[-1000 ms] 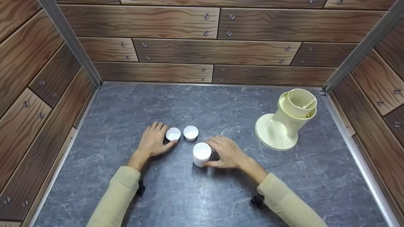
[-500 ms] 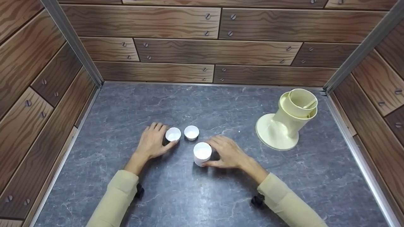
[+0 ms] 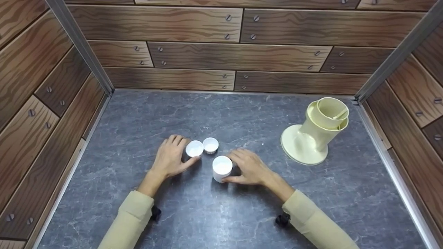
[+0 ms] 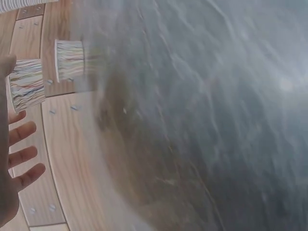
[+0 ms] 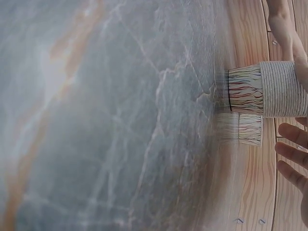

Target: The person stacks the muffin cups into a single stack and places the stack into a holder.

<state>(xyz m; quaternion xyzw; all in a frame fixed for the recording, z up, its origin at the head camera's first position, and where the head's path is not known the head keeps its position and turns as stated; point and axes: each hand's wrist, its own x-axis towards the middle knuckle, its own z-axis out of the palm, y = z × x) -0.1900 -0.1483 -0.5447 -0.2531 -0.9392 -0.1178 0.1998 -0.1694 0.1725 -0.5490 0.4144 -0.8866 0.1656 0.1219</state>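
White line-patterned paper cup (image 3: 194,149) is pinched in the left grip (image 3: 169,157), matching cup (image 3: 210,146) just beside, right grip (image 3: 250,167) clasping white stacked paper cups (image 3: 222,168)!

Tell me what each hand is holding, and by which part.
The left hand pinches a small cup by its sides near the rim; the right hand grips the stack of cups round its ribbed upper side.
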